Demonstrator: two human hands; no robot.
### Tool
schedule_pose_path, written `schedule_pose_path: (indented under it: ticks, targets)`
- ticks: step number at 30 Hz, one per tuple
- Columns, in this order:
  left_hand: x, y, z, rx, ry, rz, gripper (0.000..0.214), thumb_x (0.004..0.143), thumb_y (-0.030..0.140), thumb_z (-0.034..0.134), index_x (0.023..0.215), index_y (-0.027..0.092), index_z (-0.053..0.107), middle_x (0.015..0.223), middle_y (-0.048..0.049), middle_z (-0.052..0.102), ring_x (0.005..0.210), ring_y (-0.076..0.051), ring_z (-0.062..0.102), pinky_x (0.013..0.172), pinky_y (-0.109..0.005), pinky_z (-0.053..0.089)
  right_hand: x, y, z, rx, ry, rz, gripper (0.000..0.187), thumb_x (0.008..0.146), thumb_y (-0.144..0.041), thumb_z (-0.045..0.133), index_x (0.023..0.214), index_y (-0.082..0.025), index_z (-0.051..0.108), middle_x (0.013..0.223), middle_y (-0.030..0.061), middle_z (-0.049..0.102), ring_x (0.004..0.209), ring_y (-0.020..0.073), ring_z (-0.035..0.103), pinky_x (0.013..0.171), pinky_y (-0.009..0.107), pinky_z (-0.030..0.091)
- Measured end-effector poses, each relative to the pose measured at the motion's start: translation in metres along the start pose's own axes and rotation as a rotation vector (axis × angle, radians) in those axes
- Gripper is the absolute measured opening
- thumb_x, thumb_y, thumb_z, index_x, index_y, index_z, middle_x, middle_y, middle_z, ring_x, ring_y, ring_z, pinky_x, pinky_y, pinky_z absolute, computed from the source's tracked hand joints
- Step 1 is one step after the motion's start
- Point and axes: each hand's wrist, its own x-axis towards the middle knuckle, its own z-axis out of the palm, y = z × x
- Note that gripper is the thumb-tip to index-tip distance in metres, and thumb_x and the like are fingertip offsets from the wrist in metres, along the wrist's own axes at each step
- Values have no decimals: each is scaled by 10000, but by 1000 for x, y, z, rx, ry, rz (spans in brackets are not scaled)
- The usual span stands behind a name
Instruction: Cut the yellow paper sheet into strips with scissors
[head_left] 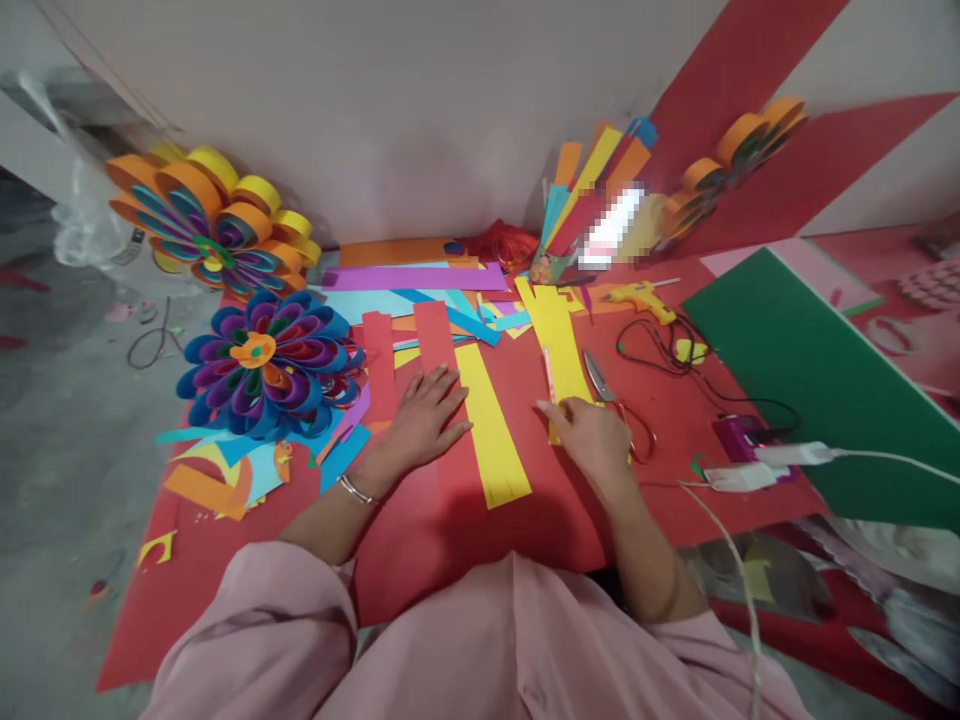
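My left hand (420, 425) lies flat with fingers spread over a red paper strip (435, 335), its fingertips at the edge of a yellow paper strip (496, 450). That yellow strip has small marks near its lower end. My right hand (596, 440) is closed in a pinch at the lower end of a pale pencil (547, 365), above other yellow strips (562, 335). Its palm partly hides those strips. Just right of them are scissors (598, 378) with red handles, partly behind my right hand. A second red strip (379, 365) lies left of my left hand.
Two paper-loop flowers, one blue-purple (259, 360) and one orange-yellow (217, 225), stand at left. A yellow glue gun (641, 298) with a dark cord lies at back right, near a power strip (731, 437) and green board (840, 370). Paper scraps (214, 480) lie at left.
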Motion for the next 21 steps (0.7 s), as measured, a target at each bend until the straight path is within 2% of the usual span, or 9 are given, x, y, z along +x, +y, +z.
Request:
schedule_pose_path:
  ticks: [2, 3, 5, 7, 9, 11, 15, 18, 21]
  targets:
    - [0, 1, -1, 1, -13, 9, 587, 1054, 538, 498, 1524, 196, 578, 1680, -177, 456, 1614, -369, 325, 1310, -633, 244, -6, -9, 5, 185, 71, -21, 524, 991, -625, 612, 1153, -165, 802, 849, 168, 818, 833, 329, 788, 698, 372, 522]
    - [0, 2, -2, 5, -15, 10, 587, 1057, 535, 495, 1532, 198, 570, 1686, -175, 449, 1610, -367, 335, 1312, -634, 236, -8, -14, 9, 331, 60, -48, 497, 981, -588, 634, 1198, -168, 785, 903, 155, 829, 880, 320, 796, 768, 390, 562]
    - [0, 3, -3, 15, -18, 7, 592, 1062, 530, 489, 1543, 192, 559, 1694, -177, 436, 1601, -369, 352, 1314, -635, 228, -13, -27, 18, 667, -62, -73, 447, 942, -510, 680, 1226, -175, 764, 1089, 145, 835, 995, 290, 805, 895, 400, 608]
    - [0, 5, -4, 25, -21, 1, 599, 1064, 528, 487, 1548, 183, 552, 1696, -183, 432, 1596, -373, 361, 1313, -635, 233, -16, -36, 25, 917, -186, -5, 452, 895, -460, 718, 1243, -173, 749, 1269, 156, 794, 1101, 281, 794, 974, 405, 622]
    - [-1, 6, -4, 33, -24, -4, 605, 1063, 526, 487, 1557, 182, 542, 1694, -185, 433, 1596, -373, 362, 1312, -630, 244, -17, -39, 29, 1044, -243, 74, 447, 860, -444, 752, 1219, -178, 758, 1321, 157, 773, 1174, 300, 772, 1016, 430, 624]
    - [-1, 7, -3, 41, -26, 0, 610, 1065, 525, 478, 1568, 184, 529, 1690, -186, 440, 1595, -375, 365, 1311, -625, 255, -18, -36, 31, 1108, -270, 113, 423, 836, -456, 788, 1167, -193, 777, 1283, 144, 791, 1188, 321, 765, 1024, 462, 631]
    - [-1, 7, -1, 50, -29, -6, 607, 1064, 526, 475, 1578, 206, 518, 1687, -181, 447, 1592, -379, 372, 1307, -630, 266, -18, -31, 34, 1259, -348, 208, 412, 789, -471, 845, 1101, -208, 787, 1167, 116, 821, 1074, 306, 796, 939, 462, 681]
    - [-1, 8, -1, 45, -32, -16, 597, 1064, 518, 477, 1581, 220, 511, 1696, -171, 436, 1596, -377, 364, 1306, -633, 267, -17, -37, 36, 1374, -423, 314, 412, 750, -412, 885, 1081, -194, 774, 988, 86, 822, 884, 245, 804, 746, 369, 709]
    - [0, 8, -2, 43, -31, -14, 592, 1067, 516, 471, 1570, 206, 520, 1689, -177, 446, 1596, -374, 366, 1307, -631, 268, -15, -47, 40, 1310, -510, 280, 365, 786, -397, 853, 1058, -167, 770, 762, 37, 766, 650, 171, 741, 535, 249, 614]
